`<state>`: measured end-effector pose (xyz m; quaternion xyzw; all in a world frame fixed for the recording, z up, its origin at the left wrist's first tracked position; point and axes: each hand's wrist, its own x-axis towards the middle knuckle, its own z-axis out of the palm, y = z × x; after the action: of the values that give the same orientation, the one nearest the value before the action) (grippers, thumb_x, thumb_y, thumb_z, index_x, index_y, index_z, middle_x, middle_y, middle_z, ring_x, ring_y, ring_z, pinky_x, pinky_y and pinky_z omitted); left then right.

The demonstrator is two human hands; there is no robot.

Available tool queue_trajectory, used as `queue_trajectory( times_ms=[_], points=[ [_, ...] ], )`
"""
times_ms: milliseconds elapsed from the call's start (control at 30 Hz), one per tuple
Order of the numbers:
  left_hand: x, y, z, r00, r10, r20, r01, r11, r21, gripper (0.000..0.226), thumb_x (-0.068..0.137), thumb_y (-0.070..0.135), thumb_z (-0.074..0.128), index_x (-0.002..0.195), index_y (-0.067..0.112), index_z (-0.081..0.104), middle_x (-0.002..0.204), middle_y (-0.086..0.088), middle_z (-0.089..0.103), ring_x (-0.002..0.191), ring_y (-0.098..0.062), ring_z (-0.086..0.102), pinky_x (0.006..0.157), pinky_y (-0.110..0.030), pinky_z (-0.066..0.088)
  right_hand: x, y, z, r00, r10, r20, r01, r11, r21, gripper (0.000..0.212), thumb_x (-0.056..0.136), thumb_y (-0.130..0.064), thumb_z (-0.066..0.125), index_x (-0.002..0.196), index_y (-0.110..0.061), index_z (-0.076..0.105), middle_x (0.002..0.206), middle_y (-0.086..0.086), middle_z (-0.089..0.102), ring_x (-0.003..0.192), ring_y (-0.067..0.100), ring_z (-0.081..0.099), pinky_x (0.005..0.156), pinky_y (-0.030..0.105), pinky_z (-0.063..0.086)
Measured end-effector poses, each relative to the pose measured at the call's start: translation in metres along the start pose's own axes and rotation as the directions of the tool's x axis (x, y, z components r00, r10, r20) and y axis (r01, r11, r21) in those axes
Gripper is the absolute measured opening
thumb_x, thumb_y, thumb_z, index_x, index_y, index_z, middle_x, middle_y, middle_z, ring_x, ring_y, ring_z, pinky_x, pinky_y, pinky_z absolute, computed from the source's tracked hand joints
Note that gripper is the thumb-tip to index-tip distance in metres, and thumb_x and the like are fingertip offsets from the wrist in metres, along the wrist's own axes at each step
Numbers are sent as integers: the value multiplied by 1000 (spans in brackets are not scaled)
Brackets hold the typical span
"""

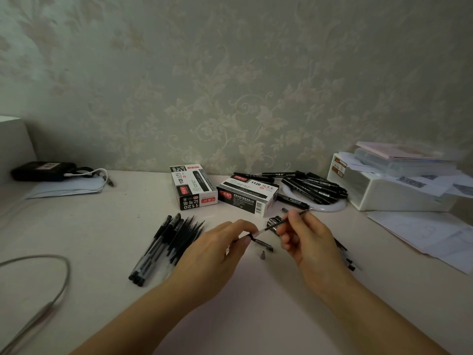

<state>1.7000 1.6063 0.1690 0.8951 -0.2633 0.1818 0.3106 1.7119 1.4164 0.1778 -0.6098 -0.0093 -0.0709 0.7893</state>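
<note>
So, going from the left edge of the table (128, 219): a gray cable (68, 272) looped near the front-left, and a black pouch (42, 171) sat back in the far-left corner on some paper. Left of the middle was a bunch of black gel pens (166, 247), lying side by side, just beside the left hand (215, 254).

That hand's fingers were curled and pinched on the back end of a thin pen refill (271, 227). The refill was held up off the table, about mid-table, slanting up to the right with its metal point past the right hand (309, 239). The right hand's fingers were clamped on it nearer the point, so both hands had it.

Under the refill, on the table between the hands, lay a small gray cone tip (263, 255) and a short black pen piece (263, 244), near each other; I couldn't tell if they touched.

Behind, toward the far edge, stood two pen boxes (193, 187), side by side. Right of those was a heap of black markers (314, 187), then a white container (396, 196) in the far-right corner, and loose papers (430, 234) along the right edge.
</note>
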Motion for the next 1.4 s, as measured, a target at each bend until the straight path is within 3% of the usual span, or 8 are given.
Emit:
queue_trajectory(
  times_ms=[267, 467, 600, 733, 833, 900, 1267, 1400],
  points=[
    [0, -2, 1, 999, -36, -21, 35, 998, -58, 19, 97, 40, 41, 117, 43, 41, 73, 16, 51, 67, 4, 50, 53, -14, 31, -9, 2, 7, 965, -27, 261, 145, 885, -443, 11, 85, -41, 69, 90, -32, 73, 79, -1, 71, 55, 4, 56, 53, 15, 44],
    [1, -3, 1, 999, -46, -26, 44, 997, -56, 22, 97, 41, 39, 118, 46, 38, 72, 13, 51, 71, 1, 50, 56, -14, 33, -6, 4, -7, 917, -139, 373, 395, 435, -809, 21, 77, -43, 77, 94, -32, 70, 80, -11, 62, 64, -2, 53, 59, 11, 42],
    [0, -3, 1, 999, -33, -29, 32, 998, -56, 22, 98, 38, 40, 119, 46, 42, 71, 18, 49, 72, -1, 50, 60, -19, 39, -6, 8, -6, 910, -109, 400, 411, 373, -832, 6, 82, -33, 76, 84, -29, 73, 75, -14, 62, 73, -3, 57, 64, 11, 43],
    [0, -4, 0, 1000, -17, -15, 17, 999, -28, 21, 99, 38, 39, 117, 47, 46, 78, 32, 49, 77, 6, 49, 62, -16, 34, -5, 7, -6, 953, -108, 285, 292, 592, -751, 5, 85, -25, 74, 80, -26, 73, 72, -12, 70, 65, -1, 62, 62, 11, 47],
    [0, -4, 0, 1000, -11, -5, 11, 1000, -14, 20, 99, 38, 39, 116, 47, 47, 76, 31, 47, 77, 6, 49, 61, -16, 35, -1, 2, -4, 990, -67, 124, 120, 867, -484, 3, 85, -22, 74, 82, -21, 75, 72, -1, 74, 59, 4, 62, 58, 14, 50],
    [0, -3, 0, 1000, -5, -1, 5, 1000, -11, 20, 99, 38, 39, 116, 47, 47, 76, 29, 47, 77, 3, 49, 61, -18, 38, 0, -1, -5, 995, -47, 85, 74, 932, -354, 4, 85, -21, 73, 87, -20, 76, 75, 3, 75, 62, 6, 63, 61, 15, 52],
    [-1, -2, 0, 1000, -1, 29, 0, 1000, 23, 18, 97, 43, 41, 115, 45, 42, 76, 27, 48, 73, 8, 49, 54, -13, 30, -6, -2, 0, 968, -24, 250, 114, 928, -354, 10, 86, -10, 71, 89, -18, 76, 80, 7, 75, 67, 9, 67, 63, 17, 53],
    [-1, -3, -3, 999, -32, 22, 31, 997, 75, 16, 95, 44, 47, 110, 39, 50, 84, 22, 49, 75, 5, 48, 63, -18, 43, -7, -1, -1, 956, 20, 293, 102, 913, -395, 11, 85, -7, 72, 92, -15, 75, 82, 7, 76, 71, 12, 70, 66, 18, 55]
  ],
)
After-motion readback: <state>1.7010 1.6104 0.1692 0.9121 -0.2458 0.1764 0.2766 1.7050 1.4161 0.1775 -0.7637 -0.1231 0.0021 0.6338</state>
